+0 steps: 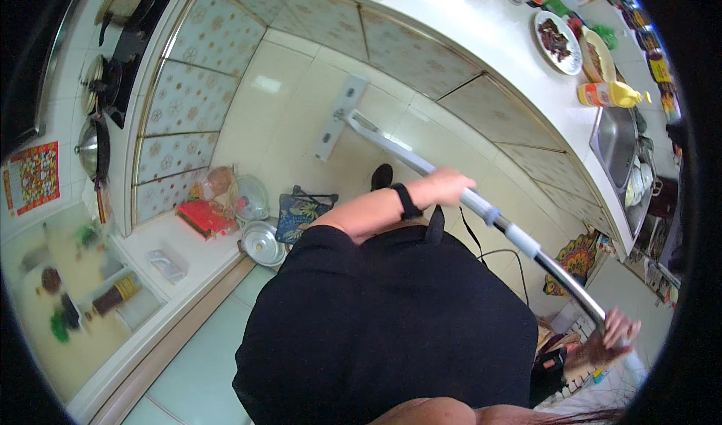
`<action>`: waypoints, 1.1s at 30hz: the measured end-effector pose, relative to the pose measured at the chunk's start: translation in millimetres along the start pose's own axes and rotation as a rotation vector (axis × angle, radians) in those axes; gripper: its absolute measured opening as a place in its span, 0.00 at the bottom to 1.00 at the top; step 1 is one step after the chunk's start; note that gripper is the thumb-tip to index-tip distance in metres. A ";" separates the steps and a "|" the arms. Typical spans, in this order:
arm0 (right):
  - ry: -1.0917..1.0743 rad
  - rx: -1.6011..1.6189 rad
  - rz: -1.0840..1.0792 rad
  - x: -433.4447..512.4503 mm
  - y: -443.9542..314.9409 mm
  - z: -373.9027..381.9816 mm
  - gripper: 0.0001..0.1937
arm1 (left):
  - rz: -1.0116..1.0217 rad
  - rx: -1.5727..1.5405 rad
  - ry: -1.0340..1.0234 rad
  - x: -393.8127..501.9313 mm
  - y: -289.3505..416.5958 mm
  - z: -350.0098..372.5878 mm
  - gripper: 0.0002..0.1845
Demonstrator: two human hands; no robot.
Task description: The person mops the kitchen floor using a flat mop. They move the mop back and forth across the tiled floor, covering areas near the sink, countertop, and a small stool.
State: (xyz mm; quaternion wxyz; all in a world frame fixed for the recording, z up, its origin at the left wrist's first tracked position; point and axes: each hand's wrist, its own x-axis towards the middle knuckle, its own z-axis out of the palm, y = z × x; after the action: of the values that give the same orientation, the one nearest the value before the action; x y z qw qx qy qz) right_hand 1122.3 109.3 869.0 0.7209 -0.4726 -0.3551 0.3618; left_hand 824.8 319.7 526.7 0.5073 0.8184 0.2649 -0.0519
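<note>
A flat mop's pale head [327, 140] lies on the cream tiled floor, and its long pole [569, 284] slants across in front of my body. My left hand [451, 186], with a black band at the wrist, is closed around the pole's grey lower section. Near the pole's upper end, at the lower right, my right hand [615, 332] holds it; a dark watch is on that wrist and the fingers are slightly blurred. One dark shoe [382, 177] shows on the floor between the mop head and my body.
Patterned cabinets [406, 47] border the floor. A patterned bag [302, 213], a lidded metal pot [263, 243] and a red box [207, 219] stand at left. The right counter [485, 24] bears a plate of food [558, 42], a yellow bottle [612, 95] and a sink [615, 143]. A cable [522, 267] trails at right.
</note>
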 end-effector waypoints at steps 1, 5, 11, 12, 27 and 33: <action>-0.057 0.003 0.028 15.3 24.4 13.9 0.16 | -0.041 -0.009 0.077 -17.6 -24.5 -10.7 0.16; -0.236 0.024 0.147 51.3 123.5 95.2 0.17 | -0.258 0.086 0.256 -86.6 -123.5 -47.3 0.21; -0.634 0.033 0.304 51.6 217.1 196.0 0.17 | -0.498 0.251 0.447 -177.5 -221.8 -47.7 0.20; -0.689 0.040 0.328 51.0 221.0 197.4 0.16 | -0.528 0.236 0.469 -180.0 -226.0 -42.4 0.21; -0.539 -0.153 0.170 90.2 89.3 -145.9 0.14 | -0.255 0.104 0.441 92.4 -19.3 105.7 0.17; -0.298 -0.245 0.174 89.9 -5.2 -310.7 0.13 | -0.110 0.054 0.287 226.8 100.9 180.9 0.16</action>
State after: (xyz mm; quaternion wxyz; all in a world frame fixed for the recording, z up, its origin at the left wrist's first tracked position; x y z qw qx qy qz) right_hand 1432.2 53.0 795.6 0.5636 -0.5270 -0.4570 0.4425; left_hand 1100.8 216.2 440.7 0.4387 0.8149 0.3775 0.0310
